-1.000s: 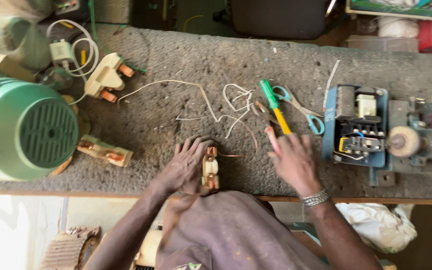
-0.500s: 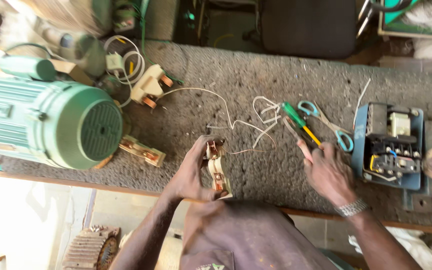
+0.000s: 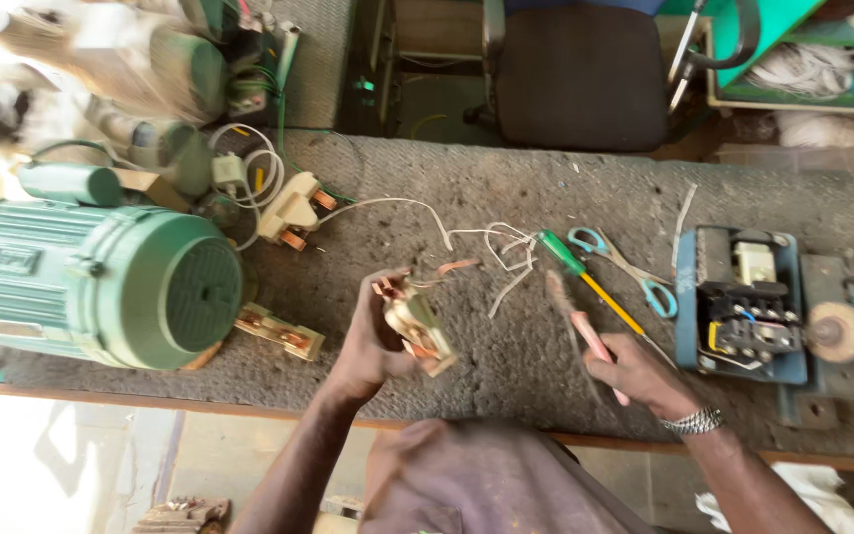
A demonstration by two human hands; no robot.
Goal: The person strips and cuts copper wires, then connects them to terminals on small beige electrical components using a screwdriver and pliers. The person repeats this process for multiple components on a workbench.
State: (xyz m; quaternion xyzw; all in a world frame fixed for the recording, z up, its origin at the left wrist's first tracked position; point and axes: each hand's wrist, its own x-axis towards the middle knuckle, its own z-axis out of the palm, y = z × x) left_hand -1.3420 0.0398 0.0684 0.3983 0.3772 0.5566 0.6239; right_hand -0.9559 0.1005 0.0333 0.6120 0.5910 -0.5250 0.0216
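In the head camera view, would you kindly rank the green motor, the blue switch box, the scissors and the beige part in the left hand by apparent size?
1. Green motor, clearly largest.
2. Blue switch box.
3. Scissors and beige part: these look alike, and the part sits nearer the camera in the left hand, so I would not rank them.

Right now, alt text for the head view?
Left hand holds a beige contact block with copper terminals above a rough workbench; right hand grips a pink-handled brush. A green electric motor sits left, scissors and a green-and-yellow screwdriver right.

Motor (image 3: pixel 101 282) lies left of scissors (image 3: pixel 625 267) on workbench (image 3: pixel 506 376).
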